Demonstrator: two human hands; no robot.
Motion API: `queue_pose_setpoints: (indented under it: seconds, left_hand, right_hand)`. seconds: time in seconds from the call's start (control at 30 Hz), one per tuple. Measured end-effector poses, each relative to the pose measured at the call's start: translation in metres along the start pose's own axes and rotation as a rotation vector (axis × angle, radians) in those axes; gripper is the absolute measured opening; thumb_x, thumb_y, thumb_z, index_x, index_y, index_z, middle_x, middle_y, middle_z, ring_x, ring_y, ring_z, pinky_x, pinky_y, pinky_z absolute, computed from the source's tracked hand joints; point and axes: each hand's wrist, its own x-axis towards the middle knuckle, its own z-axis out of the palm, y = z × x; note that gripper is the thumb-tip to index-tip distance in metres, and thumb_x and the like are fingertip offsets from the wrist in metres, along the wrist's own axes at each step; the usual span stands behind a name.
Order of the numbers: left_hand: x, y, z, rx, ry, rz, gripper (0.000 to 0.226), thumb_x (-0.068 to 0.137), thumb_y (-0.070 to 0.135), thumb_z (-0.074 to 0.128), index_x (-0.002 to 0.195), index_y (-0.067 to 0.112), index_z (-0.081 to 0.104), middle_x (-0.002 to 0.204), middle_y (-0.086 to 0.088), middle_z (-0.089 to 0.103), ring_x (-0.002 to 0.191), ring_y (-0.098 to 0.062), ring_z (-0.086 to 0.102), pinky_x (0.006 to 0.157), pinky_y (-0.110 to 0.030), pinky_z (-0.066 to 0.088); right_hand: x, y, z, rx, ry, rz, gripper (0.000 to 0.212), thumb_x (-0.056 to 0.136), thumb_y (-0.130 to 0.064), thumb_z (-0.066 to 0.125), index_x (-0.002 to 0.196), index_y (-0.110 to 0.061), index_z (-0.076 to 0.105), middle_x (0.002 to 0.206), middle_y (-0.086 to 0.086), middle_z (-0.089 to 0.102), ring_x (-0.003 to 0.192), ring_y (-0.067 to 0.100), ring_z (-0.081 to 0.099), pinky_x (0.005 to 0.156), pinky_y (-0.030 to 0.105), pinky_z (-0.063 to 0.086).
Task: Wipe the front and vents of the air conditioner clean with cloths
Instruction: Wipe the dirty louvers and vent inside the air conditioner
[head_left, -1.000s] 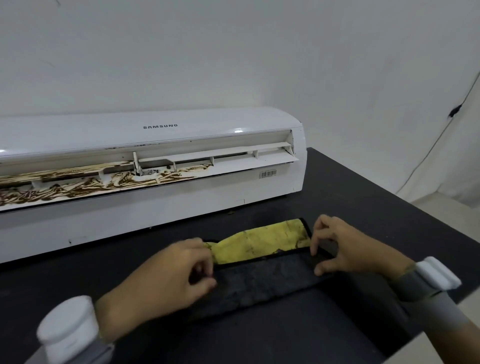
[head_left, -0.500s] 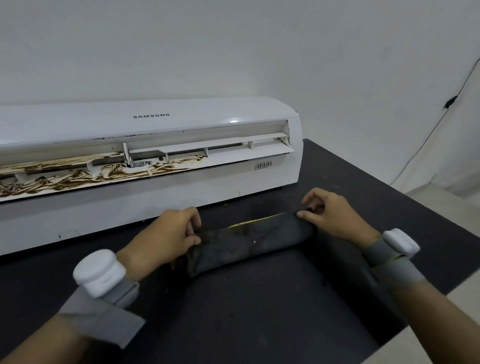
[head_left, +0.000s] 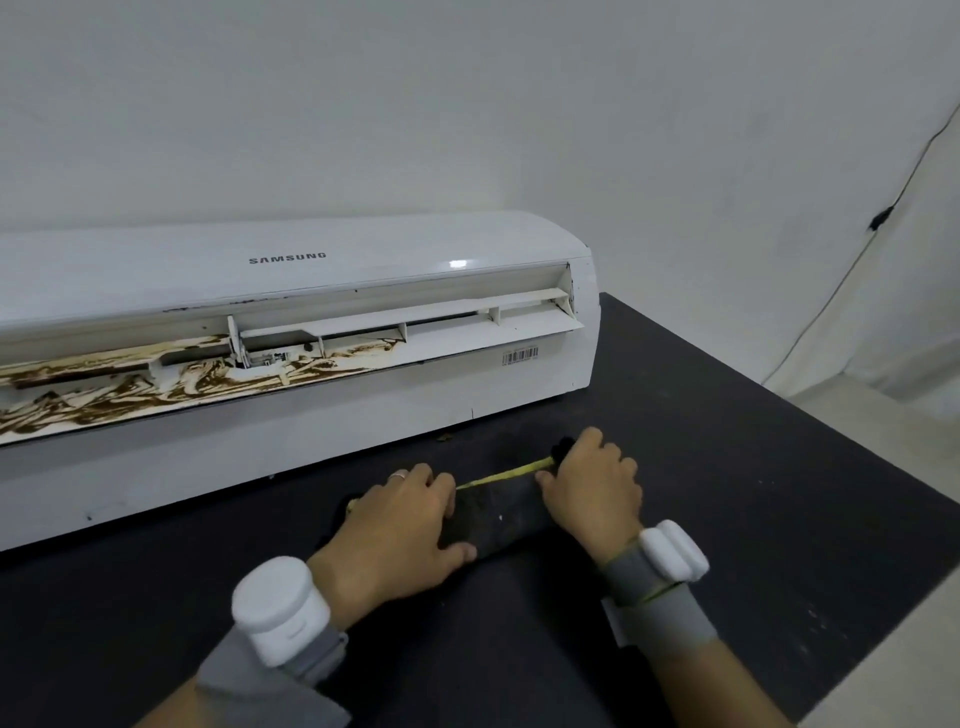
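since a second ago: where the dark cloth (head_left: 493, 525) lay open with a wide yellow cloth (head_left: 498, 475) showing behind it, it is now folded over into a narrow band, and only a thin yellow edge shows along its far side.
left hand (head_left: 400, 530): palm down on the left end of the band, fingers close together and laid flat, thumb against the near edge; pressing more than pinching.
right hand (head_left: 592, 488): on the right end, fingers curled over the far edge; whether it pinches the fabric i cannot tell.
meaning for the task: judged as preparation, a pad being made; the brown streaks in the vent (head_left: 156, 379) are not yet wiped.
where the work is: the air conditioner (head_left: 311, 431) lies on the black table (head_left: 727, 467), just beyond the cloths, well clear of the hands.
edges: the table's right edge runs near the right wrist; floor beyond it.
open room: bare tabletop between cloths and unit, free space above for lifting the pad.
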Motion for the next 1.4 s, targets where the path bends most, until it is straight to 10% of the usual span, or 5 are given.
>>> queue_pose_setpoints:
  seconds: [0.23, 0.43, 0.6, 0.93, 1.4]
  left_hand:
    - [0.003, -0.001, -0.002, -0.001, -0.066, 0.013, 0.067, 0.064, 0.071, 0.065, 0.108, 0.028, 0.037, 0.109, 0.007, 0.038, 0.105, -0.016, 0.041, 0.078, -0.028, 0.031]
    - [0.009, 0.006, -0.002, -0.382, -0.03, 0.017, 0.043, 0.082, 0.038, 0.06, 0.115, 0.025, 0.035, 0.114, 0.005, 0.046, 0.101, -0.012, 0.049, 0.082, -0.025, 0.044]
    - [0.028, 0.026, -0.008, -0.883, -0.032, 0.016, 0.014, 0.094, 0.016, 0.041, 0.108, 0.019, 0.042, 0.091, -0.002, 0.058, 0.07, -0.009, 0.054, 0.053, -0.011, 0.039]
    - [0.047, 0.022, 0.008, -1.3, -0.057, -0.233, 0.029, 0.091, 0.004, 0.039, 0.097, 0.024, 0.06, 0.099, -0.007, 0.067, 0.095, -0.022, 0.063, 0.087, -0.037, 0.052]
    - [0.052, 0.016, 0.005, -1.73, 0.0, -0.382, 0.027, 0.087, -0.008, 0.039, 0.101, -0.01, 0.062, 0.091, -0.021, 0.067, 0.082, -0.028, 0.064, 0.071, -0.032, 0.052]
  right_hand:
    - [0.03, -0.014, -0.023, 0.586, -0.157, -0.048, 0.036, 0.075, -0.009, 0.068, 0.102, -0.021, 0.046, 0.095, -0.003, 0.053, 0.077, 0.008, 0.052, 0.056, 0.019, 0.042]
    - [0.045, -0.047, -0.041, 1.25, 0.193, 0.042, 0.052, 0.064, -0.004, 0.08, 0.102, -0.019, 0.048, 0.085, -0.006, 0.062, 0.071, 0.005, 0.064, 0.058, 0.019, 0.053]
    - [0.063, -0.084, -0.045, 0.805, 0.603, -0.191, 0.021, 0.076, -0.008, 0.068, 0.095, -0.014, 0.062, 0.086, 0.0, 0.066, 0.081, 0.013, 0.06, 0.067, 0.012, 0.037]
    - [0.049, -0.101, -0.009, 0.039, 0.419, -0.26, 0.045, 0.092, -0.013, 0.041, 0.137, -0.021, 0.043, 0.124, 0.01, 0.042, 0.105, 0.032, 0.036, 0.072, 0.037, 0.036]
    - [0.039, -0.121, -0.001, 0.22, 0.334, -0.538, 0.03, 0.091, -0.011, 0.045, 0.118, -0.016, 0.055, 0.1, 0.003, 0.058, 0.102, 0.022, 0.035, 0.083, 0.032, 0.024]
